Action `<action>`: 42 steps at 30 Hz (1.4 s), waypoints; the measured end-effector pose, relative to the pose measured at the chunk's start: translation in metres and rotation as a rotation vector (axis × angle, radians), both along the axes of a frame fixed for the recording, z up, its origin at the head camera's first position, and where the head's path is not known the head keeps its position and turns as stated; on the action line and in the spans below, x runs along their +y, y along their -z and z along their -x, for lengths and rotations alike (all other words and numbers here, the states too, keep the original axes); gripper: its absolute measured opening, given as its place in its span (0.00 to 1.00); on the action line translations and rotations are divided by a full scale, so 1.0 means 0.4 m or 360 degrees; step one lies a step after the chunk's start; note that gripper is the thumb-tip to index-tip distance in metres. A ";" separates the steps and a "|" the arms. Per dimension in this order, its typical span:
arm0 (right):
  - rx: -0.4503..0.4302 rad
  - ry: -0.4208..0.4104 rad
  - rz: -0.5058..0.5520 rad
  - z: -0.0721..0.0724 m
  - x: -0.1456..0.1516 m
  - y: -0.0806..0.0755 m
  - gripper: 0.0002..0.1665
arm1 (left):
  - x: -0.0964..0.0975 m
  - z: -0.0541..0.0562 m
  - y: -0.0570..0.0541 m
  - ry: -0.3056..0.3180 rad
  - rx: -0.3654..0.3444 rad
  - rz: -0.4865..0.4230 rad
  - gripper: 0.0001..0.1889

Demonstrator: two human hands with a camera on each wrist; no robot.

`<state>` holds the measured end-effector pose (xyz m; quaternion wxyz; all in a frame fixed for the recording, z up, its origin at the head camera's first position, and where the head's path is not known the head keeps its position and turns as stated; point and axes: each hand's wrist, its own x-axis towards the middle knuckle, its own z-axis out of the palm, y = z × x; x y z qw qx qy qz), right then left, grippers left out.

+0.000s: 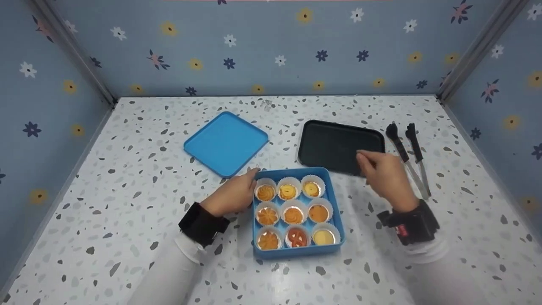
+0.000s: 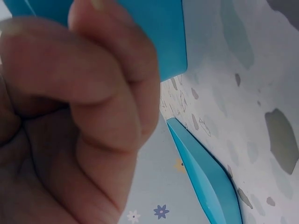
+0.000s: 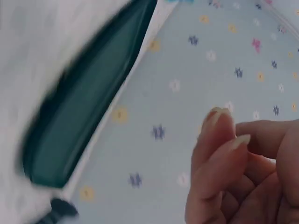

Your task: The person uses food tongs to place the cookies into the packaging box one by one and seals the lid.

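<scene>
A square blue box [image 1: 296, 253] holds several small pastries in white paper cups, laid out in rows; one is a reddish pretzel shape [image 1: 296, 237]. My left hand [image 1: 233, 195] holds the box at its far left corner. In the left wrist view its curled fingers [image 2: 112, 88] lie against the blue wall. My right hand [image 1: 387, 178] is over the near right corner of a black tray [image 1: 334, 146]. Its fingers are loosely bent with nothing between them, as the right wrist view of the hand [image 3: 233, 172] also shows.
A blue lid [image 1: 226, 142] lies at the back left, beyond the left hand. To the right of the black tray lie two metal utensils with black handles [image 1: 398, 142]. Flower-patterned walls [image 1: 271, 46] enclose the speckled table [image 1: 139, 178] at the back and sides.
</scene>
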<state>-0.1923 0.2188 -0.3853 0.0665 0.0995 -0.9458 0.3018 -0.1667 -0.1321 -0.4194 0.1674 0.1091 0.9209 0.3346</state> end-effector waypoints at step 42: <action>-0.0333 -0.0319 -0.0016 -0.025 -0.124 0.105 0.19 | -0.201 0.213 -0.101 -0.0239 -0.0001 0.0044 0.24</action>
